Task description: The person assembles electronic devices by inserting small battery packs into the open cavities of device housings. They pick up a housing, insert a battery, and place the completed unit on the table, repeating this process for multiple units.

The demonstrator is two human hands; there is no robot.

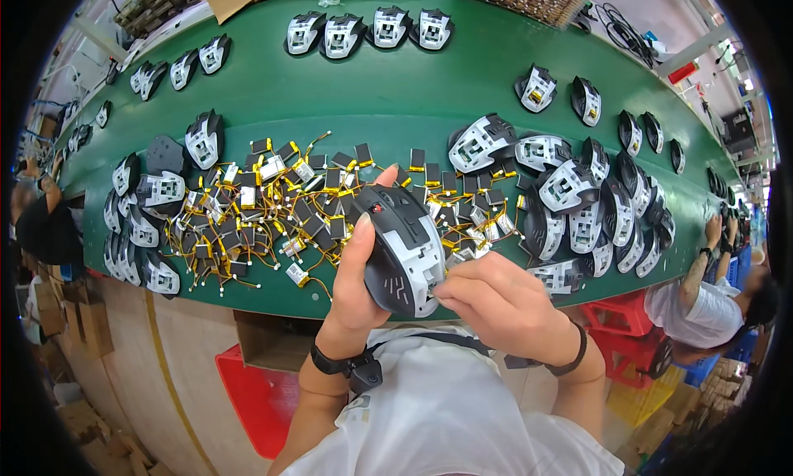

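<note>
A half-assembled computer mouse [409, 249] with a black and white shell is raised over the near edge of the green table. My left hand [351, 282] is wrapped round its left side, the thumb along the shell. At the mouse's lower right edge, the fingers of my right hand [508, 303] are pinched together beside an opening in the white part. Whatever sits between those fingertips is too small or hidden to make out. Behind the mouse lies a heap of small battery packs [248, 197] with thin wires and yellow tape.
More mouse shells [570, 187] are piled to the right, others [161, 191] to the left. A row of mice [388, 28] stands farther back on the green table [372, 84]. Below the table is a red bin [252, 402]. Another person [698, 311] works at the right.
</note>
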